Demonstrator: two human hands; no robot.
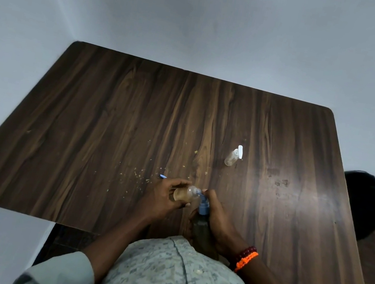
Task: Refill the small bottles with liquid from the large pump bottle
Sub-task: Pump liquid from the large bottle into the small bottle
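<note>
Pump bottle (202,230), dark body with blue pump head, stands at the near edge of the table (111,117), right of centre, close against the person's body, likely so it stays braced while pumped. Right hand (215,217) wraps the neck and upper body with a finger up on the pump top: a one-handed hold that steadies and presses at once. Left hand (165,199) curls round a small clear bottle (184,194), tipped on its side with the open mouth touching the blue nozzle, so liquid goes straight in without a funnel. It looks partly filled with amber liquid; level hard to judge. A blue piece (163,176) pokes out past the left fingers, probably that bottle's cap, can't confirm. Second small bottle (232,158) with white flip cap stands well apart, toward the table's middle-right, out of the working zone; whether it is filled I cannot tell. Crumbs (138,173) are scattered just left of the hands. Judgement: mid-fill on the first small bottle; main risk is the mouth slipping off the nozzle and spilling.
</note>
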